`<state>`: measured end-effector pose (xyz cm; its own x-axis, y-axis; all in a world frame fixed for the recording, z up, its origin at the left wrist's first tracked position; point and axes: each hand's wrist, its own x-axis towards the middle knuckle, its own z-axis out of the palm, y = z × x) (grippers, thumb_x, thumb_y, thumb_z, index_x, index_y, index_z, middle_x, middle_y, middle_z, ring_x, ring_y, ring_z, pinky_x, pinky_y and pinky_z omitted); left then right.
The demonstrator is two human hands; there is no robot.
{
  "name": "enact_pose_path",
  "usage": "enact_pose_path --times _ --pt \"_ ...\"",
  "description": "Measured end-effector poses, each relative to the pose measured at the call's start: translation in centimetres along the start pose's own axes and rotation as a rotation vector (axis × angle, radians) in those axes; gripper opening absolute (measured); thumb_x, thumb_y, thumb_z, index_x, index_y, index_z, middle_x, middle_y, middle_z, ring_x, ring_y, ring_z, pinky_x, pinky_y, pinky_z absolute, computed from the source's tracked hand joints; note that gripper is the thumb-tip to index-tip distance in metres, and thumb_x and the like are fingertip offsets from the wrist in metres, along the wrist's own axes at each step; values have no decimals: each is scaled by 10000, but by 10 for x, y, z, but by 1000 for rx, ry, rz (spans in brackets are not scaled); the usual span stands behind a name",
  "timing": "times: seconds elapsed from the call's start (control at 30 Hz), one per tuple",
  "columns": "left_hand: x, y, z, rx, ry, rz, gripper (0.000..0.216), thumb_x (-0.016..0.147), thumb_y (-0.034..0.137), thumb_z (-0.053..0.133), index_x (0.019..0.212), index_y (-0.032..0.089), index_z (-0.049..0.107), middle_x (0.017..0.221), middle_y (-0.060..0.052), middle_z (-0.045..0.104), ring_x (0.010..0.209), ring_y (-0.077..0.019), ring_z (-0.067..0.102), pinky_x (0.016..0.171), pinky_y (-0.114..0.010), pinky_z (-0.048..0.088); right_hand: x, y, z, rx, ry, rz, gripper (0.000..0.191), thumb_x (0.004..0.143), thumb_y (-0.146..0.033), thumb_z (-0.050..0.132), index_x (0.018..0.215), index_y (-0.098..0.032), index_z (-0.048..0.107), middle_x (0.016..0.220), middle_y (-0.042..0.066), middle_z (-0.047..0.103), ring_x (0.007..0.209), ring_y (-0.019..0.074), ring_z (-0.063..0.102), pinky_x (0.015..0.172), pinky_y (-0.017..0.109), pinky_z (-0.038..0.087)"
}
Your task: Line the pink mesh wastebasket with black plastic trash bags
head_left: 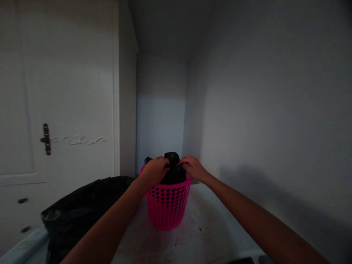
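Note:
A bright pink plastic basket with rows of holes stands upright on a pale surface. Inside it, and rising above its rim, is a black plastic bag. My left hand reaches over the left side of the rim, fingers closed on the bag. On the right side, my right hand pinches another part of the same bag near the rim. The lower part of the bag shows only dimly through the holes.
A large black plastic bag lies to the left, partly behind my left forearm. Behind it stands a white wardrobe with a dark handle. A pale wall runs along the right. Small dark specks dot the surface.

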<state>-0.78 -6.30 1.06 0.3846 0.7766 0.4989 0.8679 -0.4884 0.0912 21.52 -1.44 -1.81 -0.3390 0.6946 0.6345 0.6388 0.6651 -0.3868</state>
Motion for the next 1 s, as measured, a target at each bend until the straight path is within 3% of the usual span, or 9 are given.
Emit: enact_pose_path --times 0.2,0.33,0.43,0.53,0.6,0.7,0.87,0.93,1.0 --pt "1 -15 -6 -5 146 -155 297 961 195 462 1126 191 709 1176 -163 758 1083 -323 729 939 -442 548 -7 13 -9 -130 -18 145 237 811 -48 547 669 -180 684 824 44 662 836 183 618 820 309 473" --pt "9 -7 -6 -174 191 -196 316 952 201 466 1098 212 747 1147 -122 790 1099 -290 730 994 -413 538 -10 -7 -11 74 -76 77 178 923 -193 585 851 -185 748 933 46 724 902 186 651 812 293 481" --pt "14 4 -4 -264 224 -141 312 943 189 466 1077 179 747 1143 -135 770 1129 -269 707 1031 -395 524 -10 -27 -6 124 -97 70 196 913 -381 718 891 -188 747 814 0 708 762 163 624 670 262 423" --pt "13 8 -4 -269 196 -44 229 909 283 616 1065 180 747 1128 -131 748 1106 -270 701 1012 -378 529 -10 -37 -3 46 -82 48 121 883 -300 758 854 -183 749 788 -4 718 734 158 615 655 260 390" --pt "8 7 -6 -196 140 -17 196 883 317 684 1025 197 746 1091 -123 750 1056 -287 711 956 -389 540 -11 -37 -6 27 -93 11 84 905 -220 705 940 -193 776 872 16 766 796 175 656 698 266 417" --pt "0 0 -7 -91 102 -96 159 940 277 597 1020 224 724 1080 -116 776 1029 -315 725 884 -412 534 -13 -31 -13 -65 -99 -30 211 936 -169 627 1053 -217 796 969 46 807 867 200 702 765 286 449" --pt "-5 -13 -8 -60 236 -291 211 969 355 520 1012 234 688 1085 -125 768 999 -323 728 837 -411 530 -16 -20 -20 -177 -4 48 228 980 -208 548 983 -211 776 901 56 786 812 202 678 755 298 448" --pt "-2 -14 -7 -135 283 -302 181 930 338 546 942 217 680 1056 -130 755 1000 -305 716 870 -402 530 -16 -21 -19 -133 52 126 186 949 -177 559 936 -202 743 879 49 764 798 193 662 761 298 456" --pt "2 -11 -7 -300 283 -247 157 891 285 542 922 212 678 995 -103 754 957 -269 710 876 -381 532 -14 -24 -17 -12 66 96 182 885 -142 625 1029 -205 718 985 48 767 881 192 674 821 302 479"
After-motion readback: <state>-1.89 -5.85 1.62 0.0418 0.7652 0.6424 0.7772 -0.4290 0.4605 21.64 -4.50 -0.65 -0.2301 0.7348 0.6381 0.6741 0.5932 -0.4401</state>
